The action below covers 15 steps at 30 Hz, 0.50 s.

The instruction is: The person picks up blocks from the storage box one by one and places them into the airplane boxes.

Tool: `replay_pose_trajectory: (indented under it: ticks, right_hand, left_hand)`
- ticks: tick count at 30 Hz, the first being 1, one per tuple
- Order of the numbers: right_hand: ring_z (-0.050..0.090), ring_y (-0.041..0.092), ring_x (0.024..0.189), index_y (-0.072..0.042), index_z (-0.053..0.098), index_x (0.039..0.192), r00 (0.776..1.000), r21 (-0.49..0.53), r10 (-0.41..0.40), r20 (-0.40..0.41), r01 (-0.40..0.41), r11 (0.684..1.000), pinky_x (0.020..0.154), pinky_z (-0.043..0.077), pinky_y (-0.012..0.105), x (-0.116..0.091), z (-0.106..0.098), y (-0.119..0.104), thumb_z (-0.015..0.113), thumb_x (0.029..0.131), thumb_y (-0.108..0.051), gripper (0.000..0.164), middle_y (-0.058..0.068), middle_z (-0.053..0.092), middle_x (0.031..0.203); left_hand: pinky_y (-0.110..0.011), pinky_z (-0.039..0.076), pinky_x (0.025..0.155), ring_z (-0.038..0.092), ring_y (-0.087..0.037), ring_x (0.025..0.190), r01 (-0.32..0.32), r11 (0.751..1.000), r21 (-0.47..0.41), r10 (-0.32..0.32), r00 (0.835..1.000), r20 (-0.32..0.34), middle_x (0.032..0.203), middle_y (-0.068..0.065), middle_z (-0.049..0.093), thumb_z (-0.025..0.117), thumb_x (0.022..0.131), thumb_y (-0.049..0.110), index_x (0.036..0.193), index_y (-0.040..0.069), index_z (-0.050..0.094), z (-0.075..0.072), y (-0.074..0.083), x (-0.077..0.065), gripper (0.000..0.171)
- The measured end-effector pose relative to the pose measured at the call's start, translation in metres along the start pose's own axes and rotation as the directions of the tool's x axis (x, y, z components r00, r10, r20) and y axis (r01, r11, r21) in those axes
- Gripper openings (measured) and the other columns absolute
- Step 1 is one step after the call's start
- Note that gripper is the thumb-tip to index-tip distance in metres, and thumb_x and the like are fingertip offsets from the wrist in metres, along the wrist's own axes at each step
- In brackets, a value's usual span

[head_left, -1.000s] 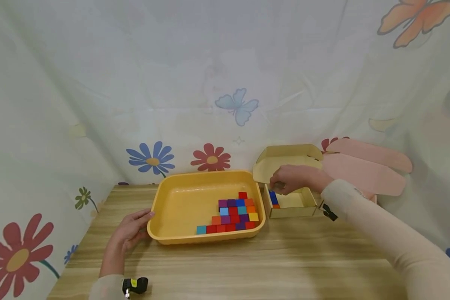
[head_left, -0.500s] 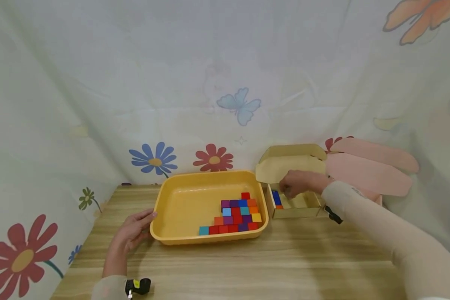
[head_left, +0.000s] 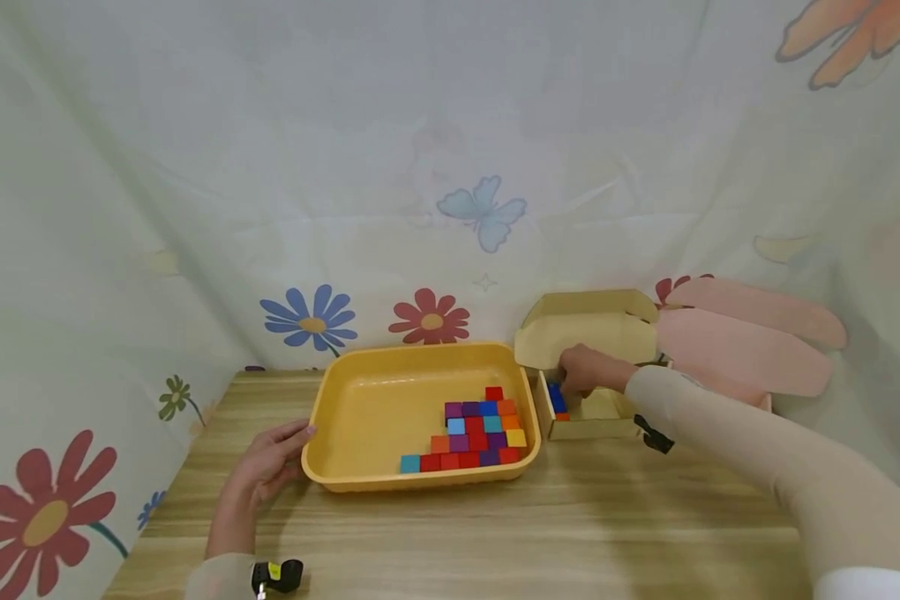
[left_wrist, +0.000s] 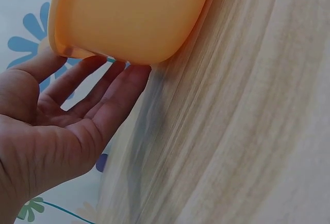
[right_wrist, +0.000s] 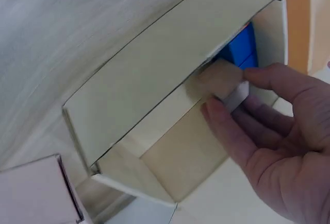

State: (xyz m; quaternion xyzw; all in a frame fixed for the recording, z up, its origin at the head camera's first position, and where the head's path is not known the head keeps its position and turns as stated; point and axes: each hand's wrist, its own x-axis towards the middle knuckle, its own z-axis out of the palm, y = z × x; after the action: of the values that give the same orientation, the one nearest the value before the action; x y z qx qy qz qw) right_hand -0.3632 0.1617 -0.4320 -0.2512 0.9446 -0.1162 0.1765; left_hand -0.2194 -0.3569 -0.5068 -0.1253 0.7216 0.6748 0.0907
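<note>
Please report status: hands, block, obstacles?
Right hand pinches beige block at cardboard box. Left hand holds yellow tray. Box lid open behind, apparently not blocking.

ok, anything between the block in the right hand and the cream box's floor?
Nothing visible. The lid stands open, and bare box floor shows beside the block. Blue blocks sit at the end by the yellow tray; what's directly under the block is hidden.

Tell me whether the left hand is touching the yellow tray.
Touching: the left wrist view plainly shows the left hand meeting the yellow tray with its fingertips.
</note>
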Motion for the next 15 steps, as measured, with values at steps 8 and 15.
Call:
replay_pose_trajectory:
  ticks: [8,15]
  right_hand:
    - [0.065,0.021,0.064,0.003,0.069,0.086,0.998,0.143,0.063,-0.032,-0.057,0.988,0.059,0.057,0.03,-0.008,0.005,-0.002,0.068,0.084,0.002,0.002,0.008,0.065,0.074]
    - [0.067,0.022,0.071,0.012,0.067,0.104,0.996,0.133,-0.001,-0.088,0.013,0.991,0.062,0.058,0.029,-0.021,0.01,0.007,0.068,0.083,0.005,0.022,0.018,0.067,0.093]
  left_hand:
    - [-0.038,0.059,0.089,0.066,-0.018,0.11,0.001,1.0,-0.001,-0.001,1.0,-0.008,0.149,-0.025,0.049,0.064,0.102,0.033,0.154,-0.003,0.038,0.002,-0.002,-0.001,0.068]
    - [-0.038,0.058,0.091,0.065,-0.017,0.111,0.008,1.0,0.004,-0.008,1.0,-0.018,0.151,-0.025,0.046,0.064,0.102,0.034,0.153,-0.002,0.04,0.002,0.0,-0.001,0.067]
